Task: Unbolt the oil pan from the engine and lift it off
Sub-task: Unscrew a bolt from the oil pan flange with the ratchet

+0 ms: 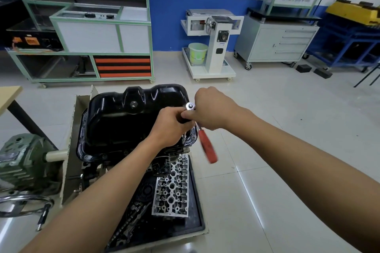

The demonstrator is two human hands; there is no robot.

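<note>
Left hand (170, 125) curls round extension (184, 137) under ratchet (190, 106) head; right hand (211, 108) pinches ratchet neck. Oil pan (123, 121) sits on engine (115, 157). Tip: keep socket square on flange bolt, steady the extension, short swings.

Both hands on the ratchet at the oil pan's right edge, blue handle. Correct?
No. The ratchet has a red handle, not blue; the head view shows it. Left hand and right hand both hold it at the right edge of the oil pan.

Right of the oil pan (123, 125), open floor (287, 129); left, an upright plate (72, 125).
</note>
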